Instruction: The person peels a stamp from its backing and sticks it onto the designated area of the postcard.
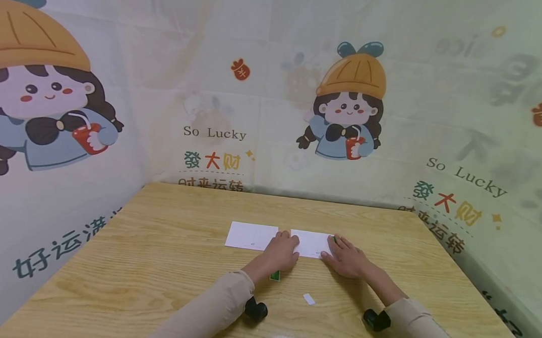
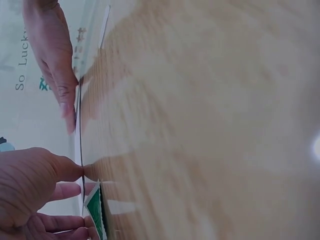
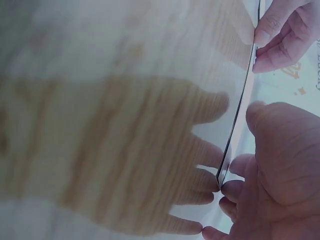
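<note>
Two flat white rectangles like cards or paper lie side by side on the wooden table (image 1: 180, 266). At the left end of the right-hand white rectangle (image 1: 310, 241), my left hand (image 1: 282, 252) touches it with thumb and fingers. My right hand (image 1: 346, 258) rests at its other end, fingertips on the corner (image 3: 221, 182). Left of my left hand lies the second white rectangle (image 1: 247, 236). A small green packet with a jagged edge (image 2: 95, 210) sits just below the left hand, partly covered by it in the head view.
Nearer the front of the table is a small white slip (image 1: 308, 298). Black wrist-worn devices show at the left sleeve (image 1: 257, 310) and right sleeve (image 1: 375, 320). Printed cloth walls (image 1: 273, 113) stand behind and beside the table.
</note>
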`<state>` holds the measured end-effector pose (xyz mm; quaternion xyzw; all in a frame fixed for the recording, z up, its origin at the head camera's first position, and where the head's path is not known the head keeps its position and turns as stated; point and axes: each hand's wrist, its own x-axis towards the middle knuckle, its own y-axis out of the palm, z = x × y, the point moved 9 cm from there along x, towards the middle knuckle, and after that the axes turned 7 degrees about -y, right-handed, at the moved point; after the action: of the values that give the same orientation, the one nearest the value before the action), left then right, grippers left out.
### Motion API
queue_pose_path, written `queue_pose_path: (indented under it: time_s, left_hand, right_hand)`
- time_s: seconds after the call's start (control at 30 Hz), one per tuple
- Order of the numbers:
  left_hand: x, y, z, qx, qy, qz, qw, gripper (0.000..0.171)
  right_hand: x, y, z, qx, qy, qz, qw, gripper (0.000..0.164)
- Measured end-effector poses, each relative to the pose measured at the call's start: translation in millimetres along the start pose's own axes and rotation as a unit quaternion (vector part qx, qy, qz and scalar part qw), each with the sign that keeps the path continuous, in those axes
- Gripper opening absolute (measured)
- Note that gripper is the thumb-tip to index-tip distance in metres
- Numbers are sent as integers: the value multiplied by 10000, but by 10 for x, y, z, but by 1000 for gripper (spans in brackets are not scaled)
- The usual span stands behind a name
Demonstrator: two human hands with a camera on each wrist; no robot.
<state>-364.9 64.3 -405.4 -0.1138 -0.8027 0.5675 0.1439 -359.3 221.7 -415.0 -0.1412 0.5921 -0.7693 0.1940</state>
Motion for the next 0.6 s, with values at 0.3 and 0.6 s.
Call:
queue_pose_path:
  time_s: [0.3,0.6]
  left_hand:
    - [-48,-61,-14,-238,-40,90,9997,32]
    - [-175,-238,-21,-640,274,-191,9974,33]
  right_hand:
    - [-67,-145,102,-57,-105,-740,9972,62]
    - [-316,-338,426,-104,-653,-1681,9835,55]
